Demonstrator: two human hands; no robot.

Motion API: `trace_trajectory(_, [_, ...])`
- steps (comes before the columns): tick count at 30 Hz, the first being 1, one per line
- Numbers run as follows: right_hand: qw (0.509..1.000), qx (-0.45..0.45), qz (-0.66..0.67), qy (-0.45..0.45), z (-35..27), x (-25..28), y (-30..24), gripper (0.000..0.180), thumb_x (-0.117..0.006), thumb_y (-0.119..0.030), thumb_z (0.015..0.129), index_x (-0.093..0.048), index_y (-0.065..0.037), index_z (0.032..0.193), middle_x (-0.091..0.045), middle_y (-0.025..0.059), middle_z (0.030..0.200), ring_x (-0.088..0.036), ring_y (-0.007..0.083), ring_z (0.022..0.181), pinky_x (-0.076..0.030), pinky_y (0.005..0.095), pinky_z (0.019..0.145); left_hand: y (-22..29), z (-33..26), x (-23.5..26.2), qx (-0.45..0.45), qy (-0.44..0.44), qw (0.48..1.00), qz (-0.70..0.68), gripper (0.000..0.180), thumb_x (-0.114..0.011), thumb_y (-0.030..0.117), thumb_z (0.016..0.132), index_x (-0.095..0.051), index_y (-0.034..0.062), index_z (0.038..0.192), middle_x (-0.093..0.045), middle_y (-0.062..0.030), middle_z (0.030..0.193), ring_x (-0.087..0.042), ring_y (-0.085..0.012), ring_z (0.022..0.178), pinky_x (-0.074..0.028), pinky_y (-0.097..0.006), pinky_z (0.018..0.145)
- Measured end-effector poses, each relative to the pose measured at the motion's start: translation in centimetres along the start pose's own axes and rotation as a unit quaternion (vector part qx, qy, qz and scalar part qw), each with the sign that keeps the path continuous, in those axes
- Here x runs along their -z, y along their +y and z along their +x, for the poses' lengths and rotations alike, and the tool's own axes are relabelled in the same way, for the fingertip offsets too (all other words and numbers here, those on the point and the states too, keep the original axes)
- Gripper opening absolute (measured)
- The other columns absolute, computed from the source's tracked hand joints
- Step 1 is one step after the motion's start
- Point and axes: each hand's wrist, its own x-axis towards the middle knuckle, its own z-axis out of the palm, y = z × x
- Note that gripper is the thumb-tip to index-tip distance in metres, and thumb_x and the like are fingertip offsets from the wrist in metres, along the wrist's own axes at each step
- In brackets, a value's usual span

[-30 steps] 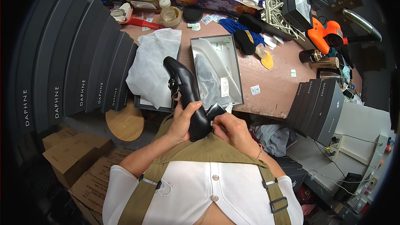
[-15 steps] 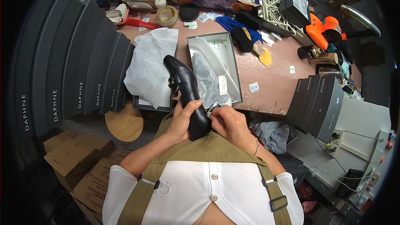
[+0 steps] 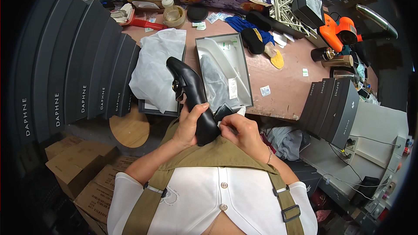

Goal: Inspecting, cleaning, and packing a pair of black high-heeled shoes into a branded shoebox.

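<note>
My left hand (image 3: 188, 126) is wrapped round a black leather shoe (image 3: 196, 88), thumb across its upper. The shoe points away from me, its strap with a round ornament (image 3: 175, 85) on the left side. Close against the shoe's right side, my right hand (image 3: 241, 131) is closed with fingers pinched together. A small dark glossy piece (image 3: 224, 112) and a bit of white material (image 3: 241, 110) stick out beyond its fingers; what they belong to is hidden. Just beyond the hands stands an open shoebox (image 3: 249, 72) containing a second wrapped item (image 3: 217, 80) and a pale strip.
White tissue paper (image 3: 159, 67) covers another box left of the shoe. Tall stacks of dark shoeboxes (image 3: 72, 61) rise at left, with a shorter stack (image 3: 333, 113) at right. An orange heat gun (image 3: 333, 32), blue cloth (image 3: 244, 25) and yellow sponge (image 3: 277, 61) lie farther back.
The shoe's toe has swung slightly left in my left hand. The dark glossy piece by my right fingers shows more, and the right hand has shifted slightly.
</note>
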Motion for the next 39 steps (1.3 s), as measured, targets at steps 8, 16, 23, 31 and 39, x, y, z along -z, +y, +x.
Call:
trace_trajectory(8, [0.999,0.001,-0.011,-0.034,-0.5,-0.3,0.3,0.015,-0.069,-0.003,0.078,-0.060,0.000,0.090,-0.063,0.0137,0.079,-0.064,0.0284,0.066,-0.050,0.0341,0.058,0.2,-0.4,0.2,0.005,0.017,1.000,-0.018,0.037,-0.064,0.030,0.085,-0.054,0.0024,0.106,-0.059,-0.0067,0.081,-0.058,-0.0127,0.068,-0.050,-0.026,0.060])
trace_trajectory(16, [0.996,0.051,-0.063,-0.037,0.1,-0.3,0.1,0.016,-0.069,-0.005,0.077,-0.058,-0.002,0.089,-0.061,0.0131,0.078,-0.063,0.0294,0.065,-0.049,0.0368,0.057,-0.1,-0.4,0.8,0.040,-0.027,0.997,-0.053,0.043,-0.063,0.018,0.085,-0.043,0.0120,0.123,-0.049,-0.0012,0.097,-0.053,-0.0099,0.084,-0.049,-0.026,0.071])
trace_trajectory(23, [0.997,0.063,-0.040,-0.016,0.1,-0.5,0.2,0.016,-0.069,-0.004,0.077,-0.058,-0.002,0.089,-0.060,0.0125,0.076,-0.063,0.0288,0.066,-0.049,0.0366,0.058,0.1,-0.5,0.6,0.030,-0.015,0.999,-0.027,0.037,-0.064,0.021,0.085,-0.048,0.0086,0.116,-0.052,-0.0027,0.092,-0.054,-0.0101,0.079,-0.048,-0.025,0.068])
trace_trajectory(31, [0.987,0.086,-0.134,-0.030,1.2,-0.3,0.0,0.015,-0.069,-0.003,0.076,-0.060,-0.003,0.088,-0.062,0.0121,0.078,-0.064,0.0307,0.070,-0.051,0.0365,0.061,0.4,-0.6,0.3,0.017,-0.049,0.999,-0.013,0.042,-0.063,0.014,0.085,-0.044,0.0083,0.122,-0.049,-0.0011,0.098,-0.052,-0.0088,0.084,-0.047,-0.025,0.072])
trace_trajectory(39, [0.995,-0.024,0.006,0.097,5.1,6.0,1.1,0.005,-0.064,-0.004,0.082,-0.062,0.000,0.084,-0.063,0.0048,0.074,-0.058,0.0109,0.064,-0.046,0.0262,0.058,1.1,-0.2,0.1,-0.032,-0.032,0.999,0.006,0.039,-0.063,0.030,0.085,-0.056,0.0003,0.108,-0.063,-0.0083,0.087,-0.063,-0.0140,0.076,-0.053,-0.028,0.069])
